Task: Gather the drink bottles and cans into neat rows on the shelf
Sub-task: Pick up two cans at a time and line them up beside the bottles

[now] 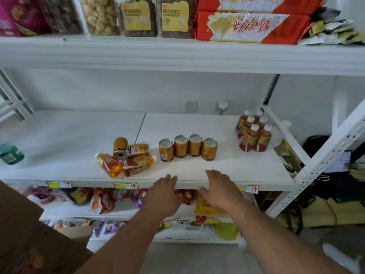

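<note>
On the white middle shelf (227, 167) several gold cans (187, 147) stand upright in a row at the centre. Left of them lies a jumble: two gold cans on their sides (129, 149) and two orange drink bottles lying down (109, 165), (139, 164). At the back right, several orange bottles with white caps (253, 133) stand grouped in two rows. My left hand (163, 194) and my right hand (219, 187) hover at the shelf's front edge, below the upright cans, fingers apart and holding nothing.
A green-lidded jar (10, 155) sits at the shelf's far left. The shelf above holds snack boxes and red packets (250, 26). Lower shelves carry snack bags (102, 200). A white perforated upright (324, 161) bounds the right side. A cardboard box (29, 234) is at lower left.
</note>
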{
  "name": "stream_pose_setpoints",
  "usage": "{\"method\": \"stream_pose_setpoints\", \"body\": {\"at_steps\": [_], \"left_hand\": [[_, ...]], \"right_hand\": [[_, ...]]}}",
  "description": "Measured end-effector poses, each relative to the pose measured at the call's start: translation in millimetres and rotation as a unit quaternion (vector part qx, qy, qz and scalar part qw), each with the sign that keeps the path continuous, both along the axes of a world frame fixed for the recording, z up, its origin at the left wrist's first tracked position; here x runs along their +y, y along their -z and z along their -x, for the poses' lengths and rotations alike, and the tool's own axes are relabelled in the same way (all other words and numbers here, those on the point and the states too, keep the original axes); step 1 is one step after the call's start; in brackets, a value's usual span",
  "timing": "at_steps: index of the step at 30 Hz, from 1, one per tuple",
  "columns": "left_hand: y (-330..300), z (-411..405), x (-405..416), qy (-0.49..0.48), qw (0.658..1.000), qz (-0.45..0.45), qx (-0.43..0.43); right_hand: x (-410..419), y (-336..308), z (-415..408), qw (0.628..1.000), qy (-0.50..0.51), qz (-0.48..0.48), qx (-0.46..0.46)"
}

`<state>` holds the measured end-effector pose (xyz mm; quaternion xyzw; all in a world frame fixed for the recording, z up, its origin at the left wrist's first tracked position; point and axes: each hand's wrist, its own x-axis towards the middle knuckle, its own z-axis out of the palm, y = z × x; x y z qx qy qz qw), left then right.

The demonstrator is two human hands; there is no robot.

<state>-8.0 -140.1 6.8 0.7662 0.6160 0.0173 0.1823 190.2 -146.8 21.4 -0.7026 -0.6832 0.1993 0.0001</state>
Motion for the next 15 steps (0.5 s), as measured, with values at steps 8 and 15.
{"method": "stream_pose_setpoints", "body": {"at_steps": [8, 15], "left_hand": [[-12.3, -33.0, 45.7, 0.006, 0.999, -0.02, 0.035], [-13.5, -60.5, 73.8, 0.017, 0.998, -0.021, 0.051]], "right_hand": [[41.6, 4.5, -32.9, 1.0, 0.009, -0.012, 0.012], [68.8, 11.8, -54.7, 0.999, 0.023, -0.02, 0.037]]}}
